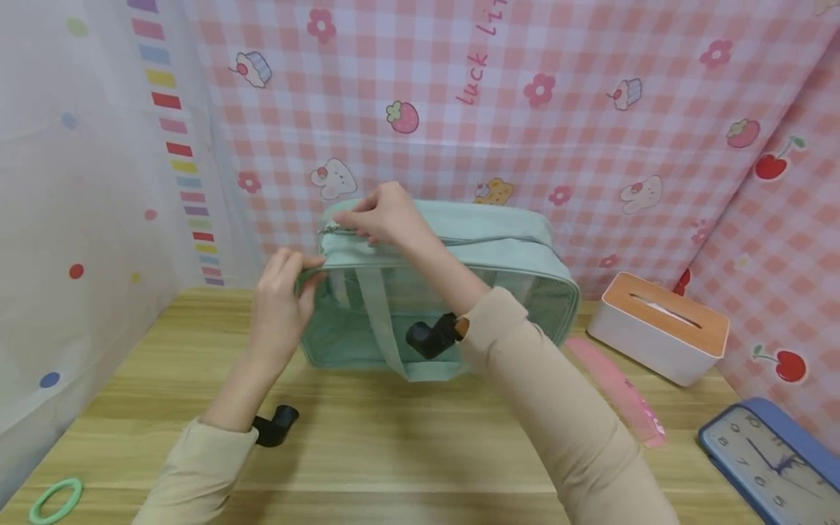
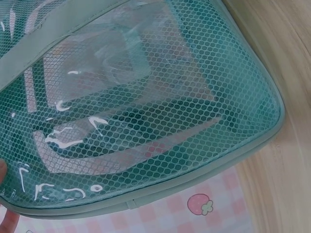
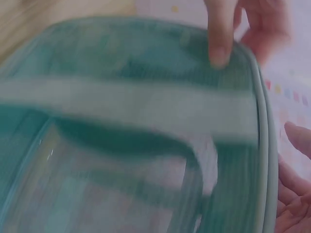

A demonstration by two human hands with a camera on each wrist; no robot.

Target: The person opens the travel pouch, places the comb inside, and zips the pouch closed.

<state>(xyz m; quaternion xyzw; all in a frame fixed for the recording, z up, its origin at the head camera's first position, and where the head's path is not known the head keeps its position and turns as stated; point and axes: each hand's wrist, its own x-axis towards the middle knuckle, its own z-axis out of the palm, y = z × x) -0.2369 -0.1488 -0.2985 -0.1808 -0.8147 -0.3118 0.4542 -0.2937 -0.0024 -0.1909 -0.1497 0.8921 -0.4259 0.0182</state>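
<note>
"mint-green bag [image 1: 420, 295] first: it stands on the worktop [image 1: 367, 452] before the pink checked cloth [image 1: 420, 58], both hands at its upper left corner. how would you handle it, left to right?"

"at my far left, a smooth green ring [image 1: 65, 483] lies well apart. next, the left hand [image 1: 278, 299], its grip pinching the bag's rim. i'd hold that corner firm and a little outward, so the soft wall can't fold into the teeth."

"and the right hand [image 1: 394, 215]?"

"its grip looks to be pinching the left end of the zip [image 1: 472, 240], though the fingers hide most of the pull. i judge the step in hand to be zip work; which way it runs, i can't tell. i'd draw level with the track and follow its curve instead of lifting."

"what are you feeling for in the material?"

"give. it's boxy with rounded corners: matte top, piped edges, a flat strap [image 1: 377, 310] hanging down the front. my left wrist view shows honeycomb mesh [image 2: 194, 136] and glossy clear film. it looks floppy, so gentle tension suits it."

"further right?"

"a curved pink comb [image 1: 617, 390] near the bag, a white tissue box [image 1: 636, 339] with a wood-toned lid, then a blue-framed clock [image 1: 768, 474]."
</note>
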